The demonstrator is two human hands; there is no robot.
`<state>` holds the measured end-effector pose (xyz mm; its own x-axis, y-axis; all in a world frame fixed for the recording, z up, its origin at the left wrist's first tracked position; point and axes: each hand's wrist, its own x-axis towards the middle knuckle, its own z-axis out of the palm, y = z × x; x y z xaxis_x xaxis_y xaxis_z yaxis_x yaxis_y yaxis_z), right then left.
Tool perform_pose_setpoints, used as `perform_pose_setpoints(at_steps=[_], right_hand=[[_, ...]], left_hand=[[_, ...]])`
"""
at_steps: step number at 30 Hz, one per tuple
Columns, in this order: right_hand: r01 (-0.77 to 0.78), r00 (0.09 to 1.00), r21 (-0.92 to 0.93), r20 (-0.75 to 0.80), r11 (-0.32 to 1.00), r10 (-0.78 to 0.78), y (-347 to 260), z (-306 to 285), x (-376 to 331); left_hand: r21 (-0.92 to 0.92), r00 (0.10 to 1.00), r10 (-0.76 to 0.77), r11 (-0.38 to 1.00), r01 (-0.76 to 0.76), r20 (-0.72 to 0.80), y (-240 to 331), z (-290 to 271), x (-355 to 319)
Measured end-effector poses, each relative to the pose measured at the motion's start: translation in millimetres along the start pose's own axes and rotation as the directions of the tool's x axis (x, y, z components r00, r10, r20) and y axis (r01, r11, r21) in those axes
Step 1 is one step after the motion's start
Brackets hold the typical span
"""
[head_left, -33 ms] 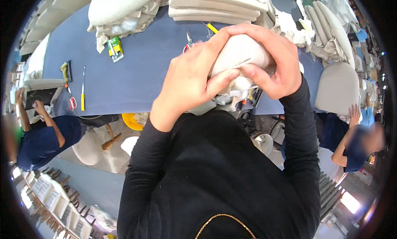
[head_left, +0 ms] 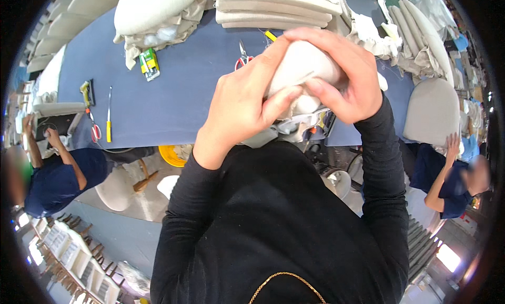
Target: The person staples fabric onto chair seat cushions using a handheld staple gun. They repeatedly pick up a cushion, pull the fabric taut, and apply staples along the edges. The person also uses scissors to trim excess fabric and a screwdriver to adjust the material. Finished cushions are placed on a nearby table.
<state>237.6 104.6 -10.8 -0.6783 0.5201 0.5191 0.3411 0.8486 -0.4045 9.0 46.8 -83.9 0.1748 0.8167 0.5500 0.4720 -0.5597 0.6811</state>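
Between my two hands, above the near edge of the table (head_left: 184, 112), is a cream fabric-covered padded piece (head_left: 304, 62). My left hand (head_left: 236, 104) grips its left side, fingers reaching over the far top and thumb pressed on the near fold. My right hand (head_left: 355, 80) wraps the right side, its thumb bent onto the same fold near a short crease. Loose cloth and white padding bunch below the thumbs; the underside is hidden. Just beyond my left hand lie red-handled scissors (head_left: 242, 57), partly covered, and a yellow-handled tool (head_left: 270, 35).
Stacked cream padded panels (head_left: 273, 12) and a rounded cushion (head_left: 155, 12) stand at the back. A green-yellow box (head_left: 149, 65), a yellow-handled pointed tool (head_left: 109, 117) and more scissors (head_left: 95, 129) lie left. Co-workers sit at left (head_left: 66, 172) and right (head_left: 442, 183).
The whole view has shifted slightly, so the table items appear a little lower and to the right. My grip on the padded piece looks nearly the same.
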Motion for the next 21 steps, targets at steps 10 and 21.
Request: perform_pose_setpoints(at_steps=[10,21], right_hand=[[-0.799,0.279,0.309,-0.569,0.516,0.773,84.7,198.5,-259.9],[-0.947,0.285,-0.262,-0.422,0.185,0.861,127.4,250.5,-339.4]], left_hand=[[-0.233,0.859,-0.482,0.867,0.440,-0.171,-69.8,-71.5,-63.6],[-0.317,0.853,-0.515,0.825,0.467,-0.085,-58.8,-72.6,-46.5]])
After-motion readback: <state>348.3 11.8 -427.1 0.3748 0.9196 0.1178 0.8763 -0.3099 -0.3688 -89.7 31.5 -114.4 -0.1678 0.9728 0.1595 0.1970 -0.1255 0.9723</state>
